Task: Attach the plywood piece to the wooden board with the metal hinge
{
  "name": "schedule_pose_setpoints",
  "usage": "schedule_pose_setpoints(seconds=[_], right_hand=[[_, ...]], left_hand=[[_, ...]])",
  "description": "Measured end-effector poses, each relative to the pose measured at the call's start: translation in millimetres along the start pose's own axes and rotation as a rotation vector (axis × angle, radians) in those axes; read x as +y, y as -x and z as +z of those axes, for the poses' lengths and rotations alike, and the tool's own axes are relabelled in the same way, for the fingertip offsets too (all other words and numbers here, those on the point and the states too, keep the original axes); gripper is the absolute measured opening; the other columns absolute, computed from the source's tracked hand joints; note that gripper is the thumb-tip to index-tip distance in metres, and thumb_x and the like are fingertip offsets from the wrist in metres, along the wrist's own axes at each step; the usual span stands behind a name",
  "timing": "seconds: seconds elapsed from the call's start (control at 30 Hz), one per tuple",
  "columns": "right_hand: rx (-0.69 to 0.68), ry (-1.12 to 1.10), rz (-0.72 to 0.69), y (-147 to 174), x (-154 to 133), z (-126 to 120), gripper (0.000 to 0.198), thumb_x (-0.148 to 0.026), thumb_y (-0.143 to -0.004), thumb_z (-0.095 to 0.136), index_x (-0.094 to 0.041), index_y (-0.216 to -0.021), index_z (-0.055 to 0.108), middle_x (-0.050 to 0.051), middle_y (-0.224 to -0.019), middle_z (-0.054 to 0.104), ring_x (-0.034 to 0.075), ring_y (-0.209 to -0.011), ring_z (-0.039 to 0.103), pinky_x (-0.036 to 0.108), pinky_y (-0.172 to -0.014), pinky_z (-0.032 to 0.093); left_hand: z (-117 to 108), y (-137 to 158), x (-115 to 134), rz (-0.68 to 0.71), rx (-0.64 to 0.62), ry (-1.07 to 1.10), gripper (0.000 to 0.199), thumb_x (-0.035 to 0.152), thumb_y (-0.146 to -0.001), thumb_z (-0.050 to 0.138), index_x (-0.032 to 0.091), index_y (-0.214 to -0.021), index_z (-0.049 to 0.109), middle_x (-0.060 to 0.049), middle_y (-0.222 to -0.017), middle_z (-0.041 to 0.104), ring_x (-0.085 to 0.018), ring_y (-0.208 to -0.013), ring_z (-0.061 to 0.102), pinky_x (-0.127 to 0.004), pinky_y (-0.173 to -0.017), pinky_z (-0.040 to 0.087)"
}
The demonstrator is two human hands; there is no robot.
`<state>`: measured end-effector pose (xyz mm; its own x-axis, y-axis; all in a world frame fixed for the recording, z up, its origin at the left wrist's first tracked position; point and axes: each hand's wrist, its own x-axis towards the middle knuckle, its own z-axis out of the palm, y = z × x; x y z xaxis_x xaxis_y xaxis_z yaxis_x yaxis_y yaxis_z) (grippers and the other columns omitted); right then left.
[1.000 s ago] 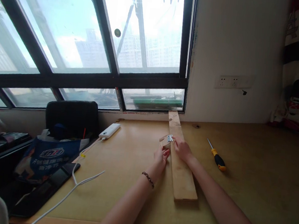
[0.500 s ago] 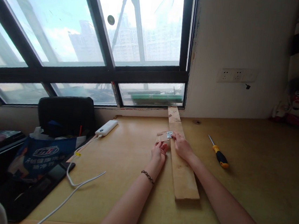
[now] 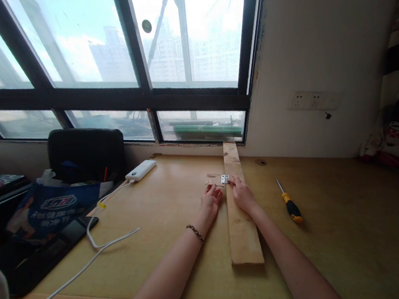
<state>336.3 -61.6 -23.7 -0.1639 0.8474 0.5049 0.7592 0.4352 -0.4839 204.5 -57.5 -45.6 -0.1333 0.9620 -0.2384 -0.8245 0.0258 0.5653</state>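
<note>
A long wooden plank lies lengthwise on the table, its far end near the window. At its left side is a small flat wooden piece, joined or overlapped by a silver metal hinge that bridges to the plank. My left hand, fingers curled, grips the near edge of the small piece. My right hand rests over the plank, its fingertips closed on the hinge's right edge. Off to the right lies a yellow-and-black screwdriver, its tip pointing away.
A white power bank with a white cable lies on the left of the table. Beyond the left edge are a black chair and a blue bag. Wall sockets are above the table's back edge.
The small wooden piece has turned from a slant to nearly square with the plank. My left hand has shifted slightly away from me with it; my right hand stays at the hinge.
</note>
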Motion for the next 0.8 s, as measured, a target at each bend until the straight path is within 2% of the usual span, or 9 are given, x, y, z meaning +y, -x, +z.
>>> schedule_pose_setpoints(seconds=[0.23,0.47,0.6,0.7,0.8], right_hand=[[-0.014,0.027,-0.023,0,-2,-2,0.040,-0.007,-0.079,0.036,-0.015,-0.119,0.042,0.010,-0.106,0.059,0.018,-0.101,0.050,0.028,-0.087,0.039],[-0.020,0.094,-0.042,1,-5,-4,0.040,-0.009,-0.080,0.038,-0.015,-0.120,0.042,0.010,-0.105,0.058,0.020,-0.097,0.050,0.029,-0.085,0.040],[-0.010,0.058,-0.042,1,-4,-2,0.041,-0.008,-0.079,0.038,-0.016,-0.119,0.042,0.010,-0.104,0.059,0.019,-0.097,0.051,0.029,-0.085,0.041],[0.025,-0.009,-0.010,1,0,0,0.042,-0.005,-0.076,0.037,-0.016,-0.117,0.044,0.010,-0.104,0.059,0.018,-0.099,0.053,0.028,-0.087,0.041],[0.120,-0.095,0.075,0,6,2,0.042,-0.003,-0.074,0.035,-0.014,-0.113,0.045,0.011,-0.103,0.061,0.017,-0.098,0.055,0.028,-0.086,0.042]], left_hand=[[-7,-13,-4,0.019,-0.029,-0.003,0.015,0.006,-0.068,0.060,0.015,-0.070,0.048,0.002,-0.063,0.057,-0.008,-0.053,0.057,-0.025,-0.061,0.049],[-9,-11,-4,0.023,-0.040,0.017,0.017,0.007,-0.066,0.063,0.015,-0.071,0.049,0.003,-0.062,0.058,-0.007,-0.052,0.057,-0.027,-0.064,0.049],[-7,-10,-2,0.016,-0.048,0.004,0.020,0.010,-0.063,0.066,0.016,-0.073,0.050,0.004,-0.064,0.059,-0.007,-0.053,0.057,-0.026,-0.065,0.049],[-5,-7,-1,0.018,-0.067,-0.012,0.024,0.014,-0.061,0.069,0.018,-0.075,0.050,0.005,-0.064,0.058,-0.007,-0.052,0.057,-0.026,-0.065,0.048],[-2,-3,0,0.035,-0.092,-0.061,0.030,0.019,-0.058,0.072,0.019,-0.078,0.050,0.006,-0.066,0.056,-0.006,-0.050,0.056,-0.026,-0.062,0.048]])
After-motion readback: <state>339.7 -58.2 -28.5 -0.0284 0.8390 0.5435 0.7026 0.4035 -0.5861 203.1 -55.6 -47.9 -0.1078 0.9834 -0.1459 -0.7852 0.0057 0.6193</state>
